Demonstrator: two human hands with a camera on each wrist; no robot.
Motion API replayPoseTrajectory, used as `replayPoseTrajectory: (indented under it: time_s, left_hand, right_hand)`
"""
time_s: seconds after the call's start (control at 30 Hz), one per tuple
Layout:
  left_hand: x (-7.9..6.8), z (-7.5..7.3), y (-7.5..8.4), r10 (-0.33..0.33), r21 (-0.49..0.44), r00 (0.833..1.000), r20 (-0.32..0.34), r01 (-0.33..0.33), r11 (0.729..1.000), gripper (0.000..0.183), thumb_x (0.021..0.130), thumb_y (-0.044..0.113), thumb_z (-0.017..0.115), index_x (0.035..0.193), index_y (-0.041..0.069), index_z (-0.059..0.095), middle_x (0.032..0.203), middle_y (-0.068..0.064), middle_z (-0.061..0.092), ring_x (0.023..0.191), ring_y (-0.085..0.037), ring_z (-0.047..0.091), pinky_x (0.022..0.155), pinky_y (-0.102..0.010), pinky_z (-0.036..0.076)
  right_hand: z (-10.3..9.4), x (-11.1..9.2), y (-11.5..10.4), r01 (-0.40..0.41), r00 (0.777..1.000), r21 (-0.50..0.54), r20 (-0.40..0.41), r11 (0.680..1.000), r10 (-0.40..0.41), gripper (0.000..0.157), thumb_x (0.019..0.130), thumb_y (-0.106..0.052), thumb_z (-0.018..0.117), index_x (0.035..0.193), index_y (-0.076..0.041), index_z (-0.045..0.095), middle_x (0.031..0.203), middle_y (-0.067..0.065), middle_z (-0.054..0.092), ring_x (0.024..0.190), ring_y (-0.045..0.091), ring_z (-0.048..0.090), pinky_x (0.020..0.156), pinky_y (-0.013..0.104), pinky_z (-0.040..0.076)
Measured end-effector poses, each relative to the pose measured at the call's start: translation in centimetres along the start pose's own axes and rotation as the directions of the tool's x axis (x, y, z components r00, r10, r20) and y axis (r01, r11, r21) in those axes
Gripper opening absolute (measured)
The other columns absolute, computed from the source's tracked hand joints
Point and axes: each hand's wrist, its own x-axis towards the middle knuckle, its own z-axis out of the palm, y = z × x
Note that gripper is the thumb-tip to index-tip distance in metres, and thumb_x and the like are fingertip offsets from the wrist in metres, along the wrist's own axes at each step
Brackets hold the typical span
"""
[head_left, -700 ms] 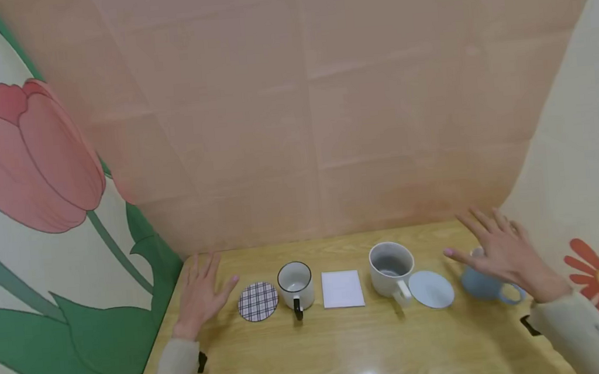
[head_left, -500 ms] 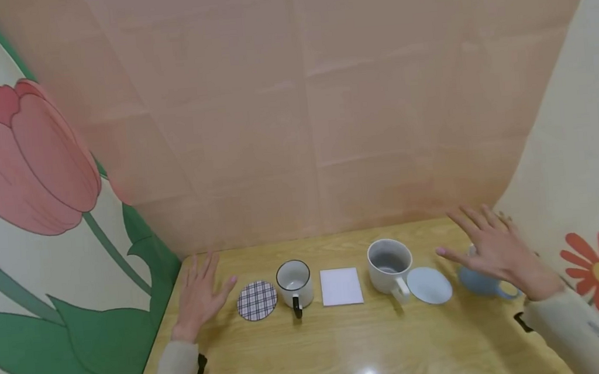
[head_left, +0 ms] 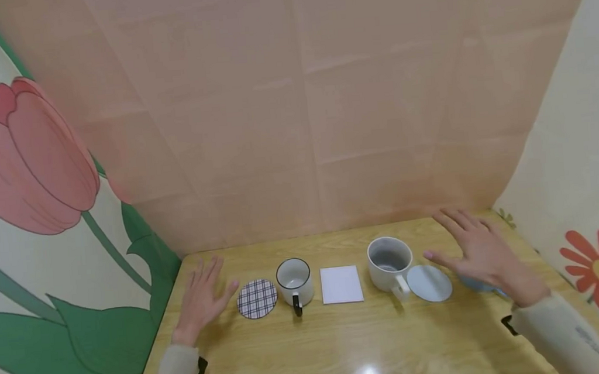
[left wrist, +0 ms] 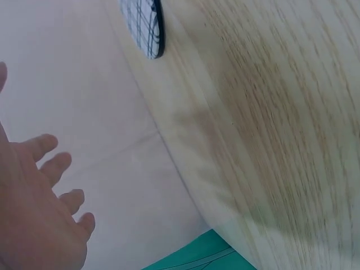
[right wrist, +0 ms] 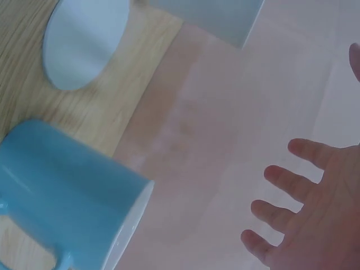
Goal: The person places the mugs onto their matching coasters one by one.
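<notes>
My left hand [head_left: 202,303], fingers spread, hovers at the left of the table beside a round plaid coaster [head_left: 257,299]. My right hand [head_left: 481,255] is also spread and holds nothing; in the head view it overlaps a blue mug [head_left: 477,283] and hides most of it. The right wrist view shows that blue mug [right wrist: 67,191] whole on its body, with its white inside at the rim. Left of this hand lies a pale blue round coaster [head_left: 430,283]. Beside that coaster stands a large white mug [head_left: 388,261], its handle toward me.
A white mug with a dark rim and black handle [head_left: 294,281] stands right of the plaid coaster. A white square coaster [head_left: 341,284] lies mid-row. Behind the wooden table [head_left: 292,358] hangs a pinkish cloth [head_left: 305,122]; flower-patterned walls flank both sides.
My right hand has moved left, covering more of the blue mug in the head view. The left hand stays nearly in place, and the mugs and coasters keep their arrangement.
</notes>
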Motion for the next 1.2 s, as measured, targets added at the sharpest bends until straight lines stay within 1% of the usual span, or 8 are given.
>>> replayPoseTrajectory:
  time_s: [0.1,0.23,0.47,0.7,0.83,0.97,1.2]
  left_hand:
    - [-0.1,0.0,0.1,0.003,-0.004,1.0,0.012,-0.003,1.0,0.086,0.104,0.062,0.056,0.168,0.009,0.033,0.175,-0.016,0.03,0.164,-0.049,0.012,0.133,-0.067,0.01]
    - [-0.2,0.2,0.2,0.001,-0.006,1.0,0.018,-0.001,1.0,0.086,0.104,0.062,0.055,0.168,0.01,0.032,0.176,-0.014,0.028,0.165,-0.047,0.011,0.133,-0.066,0.01]
    - [-0.5,0.3,0.5,0.018,-0.072,0.999,0.031,-0.016,0.997,0.082,0.106,0.058,0.056,0.168,0.01,0.033,0.176,-0.013,0.03,0.165,-0.045,0.012,0.134,-0.064,0.01]
    - [-0.9,0.7,0.6,0.044,-0.091,0.999,-0.001,-0.044,0.995,0.08,0.105,0.053,0.06,0.166,0.007,0.037,0.175,-0.014,0.032,0.164,-0.046,0.017,0.132,-0.066,0.014]
    - [-1.3,0.9,0.6,0.049,-0.092,0.999,-0.011,-0.049,0.995,0.079,0.104,0.05,0.062,0.165,0.007,0.038,0.174,-0.014,0.033,0.163,-0.046,0.019,0.132,-0.067,0.016]
    - [-1.4,0.9,0.8,0.047,-0.091,0.999,-0.005,-0.047,0.995,0.079,0.104,0.051,0.063,0.166,0.009,0.037,0.175,-0.013,0.033,0.164,-0.045,0.018,0.132,-0.066,0.015]
    - [-1.4,1.0,1.0,0.051,-0.107,0.999,-0.005,-0.051,0.993,0.08,0.103,0.048,0.066,0.166,0.008,0.037,0.175,-0.012,0.032,0.164,-0.043,0.018,0.133,-0.064,0.014]
  right_hand:
    - [0.1,0.1,-0.7,0.005,1.0,-0.002,0.004,1.0,-0.005,0.099,0.089,-0.063,0.076,0.168,-0.018,0.036,0.167,0.02,0.041,0.153,0.051,0.034,0.11,0.08,0.029]
    - [0.3,0.1,-1.5,0.013,1.0,0.002,-0.008,1.0,-0.013,0.097,0.09,-0.063,0.076,0.167,-0.017,0.038,0.167,0.018,0.041,0.154,0.049,0.034,0.112,0.079,0.029]
    - [0.6,0.2,-2.9,0.04,0.999,0.036,-0.034,0.999,-0.039,0.096,0.089,-0.06,0.078,0.165,-0.014,0.041,0.167,0.017,0.042,0.152,0.049,0.037,0.111,0.078,0.03]
    - [1.2,0.1,-3.6,0.037,0.999,0.059,-0.007,0.998,-0.037,0.095,0.091,-0.061,0.076,0.166,-0.016,0.039,0.167,0.019,0.042,0.153,0.052,0.035,0.112,0.079,0.029]
    - [1.5,0.0,-4.2,0.041,0.999,0.066,0.002,0.997,-0.041,0.094,0.091,-0.061,0.076,0.165,-0.015,0.04,0.166,0.02,0.043,0.153,0.052,0.036,0.114,0.076,0.029]
    - [1.7,-0.1,-4.8,0.047,0.999,0.088,-0.015,0.995,-0.046,0.093,0.09,-0.059,0.078,0.163,-0.013,0.044,0.164,0.019,0.046,0.153,0.051,0.037,0.116,0.074,0.03]
    - [2.0,0.0,-6.2,0.073,0.997,0.151,-0.043,0.986,-0.067,0.088,0.09,-0.055,0.08,0.161,-0.014,0.046,0.162,0.017,0.048,0.152,0.051,0.037,0.114,0.077,0.03]
